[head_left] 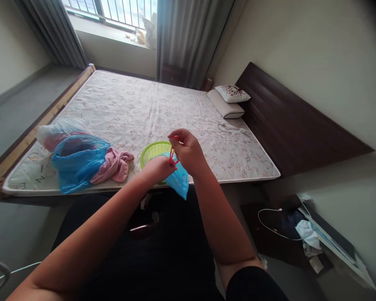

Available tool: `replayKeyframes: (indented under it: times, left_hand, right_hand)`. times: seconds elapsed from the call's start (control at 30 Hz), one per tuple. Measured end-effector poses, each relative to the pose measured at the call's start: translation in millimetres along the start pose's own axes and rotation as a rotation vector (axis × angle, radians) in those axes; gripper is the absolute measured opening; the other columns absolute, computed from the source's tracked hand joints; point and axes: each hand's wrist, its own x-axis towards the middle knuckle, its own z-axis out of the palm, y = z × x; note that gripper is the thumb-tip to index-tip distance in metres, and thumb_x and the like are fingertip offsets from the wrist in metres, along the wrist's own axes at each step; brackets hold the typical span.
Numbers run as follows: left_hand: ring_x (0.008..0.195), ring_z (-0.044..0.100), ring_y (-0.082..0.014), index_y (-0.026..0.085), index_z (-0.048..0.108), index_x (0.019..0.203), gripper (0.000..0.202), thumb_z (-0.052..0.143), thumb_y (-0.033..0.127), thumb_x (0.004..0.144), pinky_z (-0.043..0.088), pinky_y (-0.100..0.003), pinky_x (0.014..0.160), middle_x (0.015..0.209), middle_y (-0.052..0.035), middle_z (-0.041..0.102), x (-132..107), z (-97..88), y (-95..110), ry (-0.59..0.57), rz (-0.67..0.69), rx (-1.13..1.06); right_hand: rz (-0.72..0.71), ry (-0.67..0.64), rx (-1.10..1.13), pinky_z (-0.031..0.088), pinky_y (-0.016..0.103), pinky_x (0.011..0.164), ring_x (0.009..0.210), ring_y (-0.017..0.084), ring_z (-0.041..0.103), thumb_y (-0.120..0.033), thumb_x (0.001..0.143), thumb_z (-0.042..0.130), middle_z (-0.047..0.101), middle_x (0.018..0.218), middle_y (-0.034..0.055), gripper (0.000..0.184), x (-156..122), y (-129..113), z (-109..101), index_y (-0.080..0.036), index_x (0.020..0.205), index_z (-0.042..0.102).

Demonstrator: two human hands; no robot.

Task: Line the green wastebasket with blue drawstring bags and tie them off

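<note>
Head view, and the right hand (188, 150) is up over the near edge of the bed, its fingers (180, 136) pressed together in a tight pinch on a small red-and-orange piece (172, 155), too small to name exactly; the left hand (158, 169) comes in just below those fingers, its own fingers curled against a blue plastic bag (179, 182), though whether they are pinching it I cannot tell; that bag drapes down beneath the fingers, past the mattress edge; just behind them, a lime-green plastic basket (153, 152) sits on the letter-printed mattress (138, 113), touching the left hand; away to the left of the fingers, a second blue plastic bag (77, 163) slumps beside a crumpled pink towel (114, 165), with a clear plastic bag (58, 131) behind it, something red inside; well beyond the fingers, a white pillow (224, 104) and a small patterned cushion (232, 93) lie by the dark wooden headboard (288, 117);
</note>
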Motion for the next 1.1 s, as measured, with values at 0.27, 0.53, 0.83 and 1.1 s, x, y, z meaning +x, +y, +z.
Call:
replayKeyframes:
  times: [0.27,0.53,0.83,1.1]
  left_hand:
    - [0.054,0.044,-0.0092,0.024,0.057,0.139,0.052,0.073,0.037,0.09,0.034,-0.021,0.054,0.069,0.0063,0.055,-31,-22.6,18,0.196,0.187,-0.325]
    - [0.063,0.046,-0.012,0.016,0.077,0.124,0.042,0.074,0.04,0.089,0.037,-0.025,0.062,0.069,0.003,0.055,-30,-6.4,30,0.178,0.215,0.161]
    - [0.072,0.06,-0.0173,0.019,0.08,0.089,0.028,0.064,0.04,0.096,0.043,-0.028,0.07,0.076,-0.0038,0.071,-21,10.3,21,-0.232,0.149,0.01]
    - [0.062,0.049,-0.0119,0.015,0.068,0.077,0.042,0.068,0.054,0.092,0.039,-0.024,0.059,0.067,-0.001,0.057,-33,-16.6,8,-0.278,0.016,-0.349]
  right_hand:
    - [0.034,0.173,0.203,0.024,0.021,0.041,0.049,0.004,0.031,-0.042,0.088,0.079,0.052,0.075,-0.007,0.028,8,19,-31,-0.025,0.099,0.06]
    - [0.036,0.099,0.27,0.025,0.023,0.042,0.048,0.004,0.032,-0.048,0.087,0.08,0.049,0.074,-0.008,0.033,3,21,-19,-0.027,0.098,0.057]
    - [0.059,0.065,-0.043,0.047,0.025,0.059,0.062,0.009,0.054,-0.038,0.092,0.073,0.058,0.076,-0.0044,0.018,0,12,-24,-0.024,0.098,0.064]
    - [0.4,0.173,0.117,0.058,0.029,0.068,0.075,0.016,0.073,-0.044,0.093,0.069,0.071,0.085,0.0015,0.024,5,38,-74,-0.023,0.1,0.06]
